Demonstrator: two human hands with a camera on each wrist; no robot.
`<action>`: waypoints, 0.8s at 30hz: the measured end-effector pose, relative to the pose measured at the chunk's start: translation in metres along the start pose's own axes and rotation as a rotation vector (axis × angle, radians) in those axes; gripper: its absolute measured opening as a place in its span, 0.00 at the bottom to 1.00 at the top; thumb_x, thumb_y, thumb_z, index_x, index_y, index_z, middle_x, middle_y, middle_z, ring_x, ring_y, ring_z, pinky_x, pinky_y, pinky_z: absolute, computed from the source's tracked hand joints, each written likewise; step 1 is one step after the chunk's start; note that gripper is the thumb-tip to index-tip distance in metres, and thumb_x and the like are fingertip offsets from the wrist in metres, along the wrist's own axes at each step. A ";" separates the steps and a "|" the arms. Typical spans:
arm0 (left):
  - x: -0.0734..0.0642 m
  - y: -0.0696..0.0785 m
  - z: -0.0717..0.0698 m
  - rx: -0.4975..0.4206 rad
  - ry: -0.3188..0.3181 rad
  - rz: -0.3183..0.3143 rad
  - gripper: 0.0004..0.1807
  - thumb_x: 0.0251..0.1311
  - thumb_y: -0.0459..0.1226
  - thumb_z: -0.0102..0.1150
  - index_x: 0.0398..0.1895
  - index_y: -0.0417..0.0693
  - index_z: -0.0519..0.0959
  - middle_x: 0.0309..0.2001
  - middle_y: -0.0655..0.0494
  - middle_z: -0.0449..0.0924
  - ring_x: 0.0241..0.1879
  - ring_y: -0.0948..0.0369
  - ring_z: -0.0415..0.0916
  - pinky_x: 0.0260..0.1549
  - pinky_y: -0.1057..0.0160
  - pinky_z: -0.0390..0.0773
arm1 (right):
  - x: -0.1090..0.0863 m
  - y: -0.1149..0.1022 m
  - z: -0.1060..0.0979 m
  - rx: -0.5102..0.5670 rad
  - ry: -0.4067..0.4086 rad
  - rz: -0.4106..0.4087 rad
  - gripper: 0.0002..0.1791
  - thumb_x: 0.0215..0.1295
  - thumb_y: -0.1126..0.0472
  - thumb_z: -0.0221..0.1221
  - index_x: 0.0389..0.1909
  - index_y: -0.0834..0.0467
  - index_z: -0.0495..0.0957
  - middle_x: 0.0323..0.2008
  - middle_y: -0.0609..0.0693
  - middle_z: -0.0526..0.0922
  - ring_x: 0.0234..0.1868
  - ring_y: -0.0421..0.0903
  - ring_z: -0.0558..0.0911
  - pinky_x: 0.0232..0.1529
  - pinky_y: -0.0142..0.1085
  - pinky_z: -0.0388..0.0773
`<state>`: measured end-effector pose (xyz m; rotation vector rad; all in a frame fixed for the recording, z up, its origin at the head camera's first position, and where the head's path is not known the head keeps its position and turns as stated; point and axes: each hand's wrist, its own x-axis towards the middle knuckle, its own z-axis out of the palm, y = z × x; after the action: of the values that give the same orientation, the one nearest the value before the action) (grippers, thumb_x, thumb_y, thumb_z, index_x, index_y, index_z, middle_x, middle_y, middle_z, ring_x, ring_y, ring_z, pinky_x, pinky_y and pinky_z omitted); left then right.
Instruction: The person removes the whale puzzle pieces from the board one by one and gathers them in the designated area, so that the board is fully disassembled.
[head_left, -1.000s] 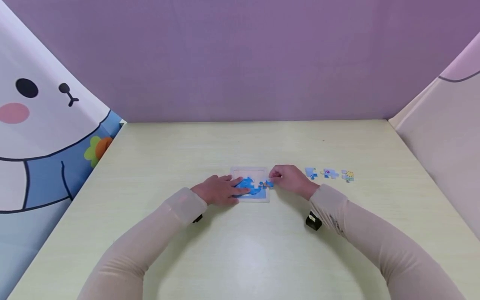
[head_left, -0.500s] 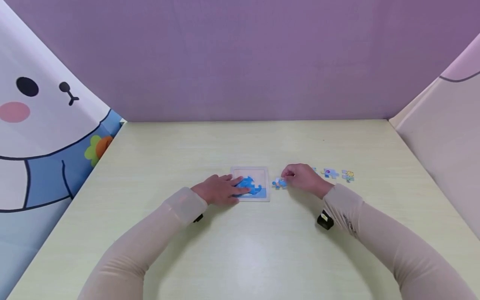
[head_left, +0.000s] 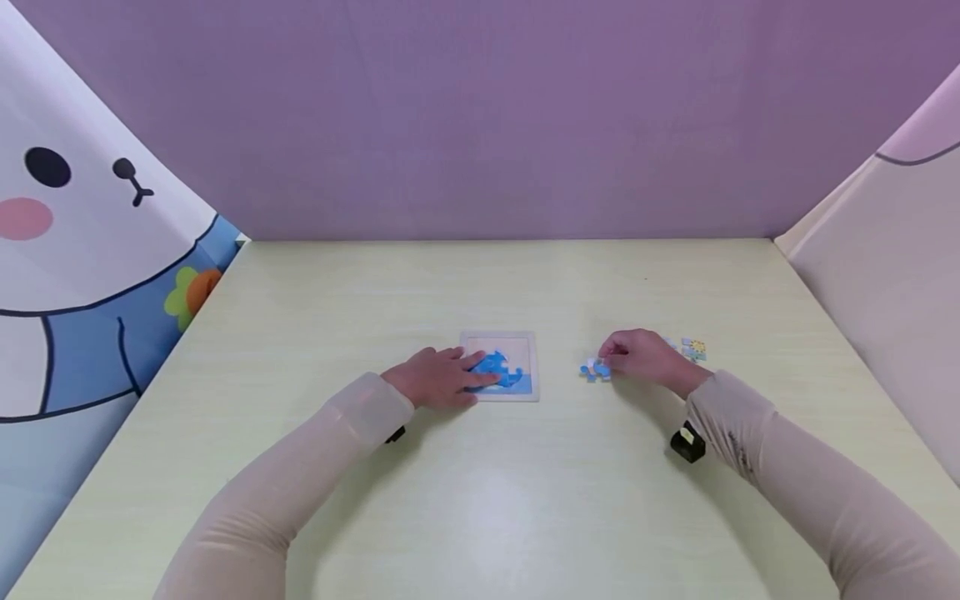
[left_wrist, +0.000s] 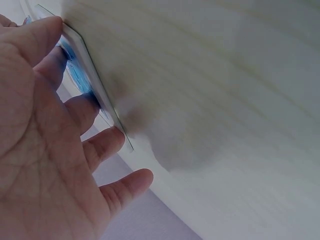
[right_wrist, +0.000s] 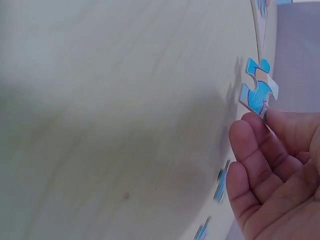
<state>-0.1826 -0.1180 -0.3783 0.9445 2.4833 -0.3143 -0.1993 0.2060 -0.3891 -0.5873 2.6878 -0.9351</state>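
Observation:
A square puzzle frame (head_left: 537, 367) lies on the table, partly filled with blue pieces (head_left: 512, 375). Across its left side rests my left hand (head_left: 437, 379), fingers spread and straight; the left wrist view has the fingertips at the frame's edge (left_wrist: 95, 75). To the right of the frame, my right hand (head_left: 637, 354) pinches a blue-and-white puzzle piece (right_wrist: 259, 90) by one corner between thumb and fingertips. In the right wrist view this piece is lifted off the table, and its shadow falls beside it.
Loose puzzle pieces (head_left: 694, 347) lie to the right, partly hidden behind my right hand. Two of them, a nearer piece (right_wrist: 220, 185) and a farther piece (right_wrist: 202, 230), show edge-on in the right wrist view. A purple backdrop (head_left: 495, 125) stands along the table's far edge.
My right hand has carried the pinched piece from the frame's right edge out to the right, toward the loose pieces. My left hand has stayed on the frame.

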 end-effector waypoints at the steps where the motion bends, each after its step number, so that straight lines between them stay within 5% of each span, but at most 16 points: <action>1: 0.000 0.000 0.000 -0.003 -0.004 -0.002 0.29 0.72 0.53 0.41 0.74 0.70 0.54 0.76 0.57 0.45 0.73 0.48 0.47 0.59 0.45 0.64 | -0.001 0.002 -0.001 0.005 0.000 0.001 0.04 0.62 0.70 0.57 0.34 0.66 0.80 0.30 0.50 0.83 0.32 0.43 0.75 0.38 0.38 0.72; 15: 0.003 0.002 -0.002 0.012 -0.011 -0.005 0.28 0.72 0.54 0.39 0.74 0.72 0.54 0.76 0.58 0.45 0.73 0.49 0.47 0.59 0.45 0.64 | -0.019 0.025 -0.024 0.014 -0.032 0.054 0.05 0.63 0.69 0.56 0.36 0.67 0.79 0.26 0.46 0.79 0.28 0.42 0.73 0.31 0.35 0.72; 24: 0.003 0.003 -0.003 -0.012 -0.029 -0.027 0.28 0.72 0.54 0.39 0.74 0.72 0.53 0.76 0.59 0.44 0.73 0.49 0.46 0.61 0.43 0.61 | -0.027 0.037 -0.050 0.037 -0.171 0.215 0.06 0.64 0.68 0.56 0.34 0.70 0.76 0.24 0.46 0.78 0.26 0.43 0.76 0.33 0.37 0.73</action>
<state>-0.1836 -0.1137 -0.3773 0.8958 2.4707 -0.3193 -0.2033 0.2717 -0.3715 -0.3449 2.5144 -0.8342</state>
